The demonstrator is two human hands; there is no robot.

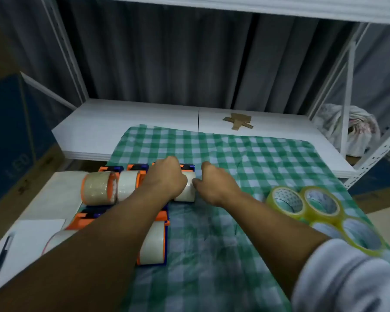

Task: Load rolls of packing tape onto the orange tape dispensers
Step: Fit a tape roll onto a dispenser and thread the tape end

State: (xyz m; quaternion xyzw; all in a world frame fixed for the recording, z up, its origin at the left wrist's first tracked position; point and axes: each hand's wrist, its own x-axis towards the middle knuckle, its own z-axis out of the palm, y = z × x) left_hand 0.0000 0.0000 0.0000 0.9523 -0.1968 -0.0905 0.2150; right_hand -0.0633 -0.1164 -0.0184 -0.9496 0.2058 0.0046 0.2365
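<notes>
A row of orange tape dispensers with blue parts lies on the left of the green checked cloth (245, 154). Two loaded dispensers (99, 188) sit at the left end of the back row. My left hand (167, 179) grips the top of the rightmost dispenser's tape roll (187, 188). My right hand (214, 181) touches that roll's right side with curled fingers; its thumb is near the roll's face. Another loaded dispenser (154, 242) lies in the front row, partly under my left forearm. Several loose yellow-tinted tape rolls (306, 203) sit on the cloth at the right.
A white sheet of paper (38, 233) with a dark pen (0, 257) lies at the front left. Scraps of brown cardboard (238, 121) lie on the white shelf board behind the cloth. A white metal shelf frame (347, 97) stands at the right, with a crumpled bag (347, 129) behind it.
</notes>
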